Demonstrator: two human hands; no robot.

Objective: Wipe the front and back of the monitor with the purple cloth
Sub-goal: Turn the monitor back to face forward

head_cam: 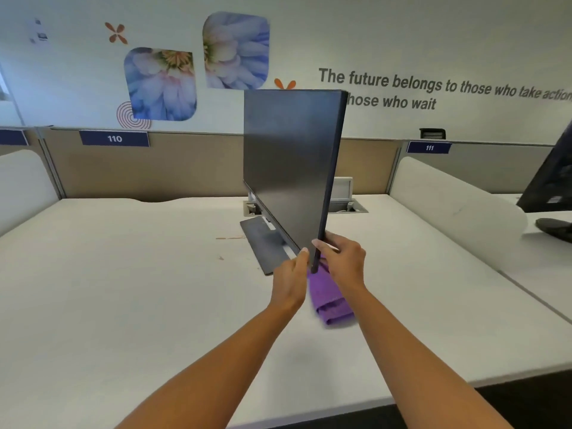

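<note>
My left grip [291, 274] and right grip [340, 260] pinch the near edge of the monitor [291, 168], the purple cloth [328, 301] under the right.

Monitor [288, 168] screen dark, matt, smooth; thin edge looks plastic. Stand base [263, 246] flat, matt dark grey. Purple cloth [329, 300] soft, fuzzy, folded. Desk [123, 274] white, smooth, matt laminate. Partition [173, 168] beige, fabric-like.

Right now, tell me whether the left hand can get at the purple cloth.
Probably yes. The purple cloth is close below the left hand, beside its wrist; but that hand pinches the near corner of the monitor and must let go first.
</note>
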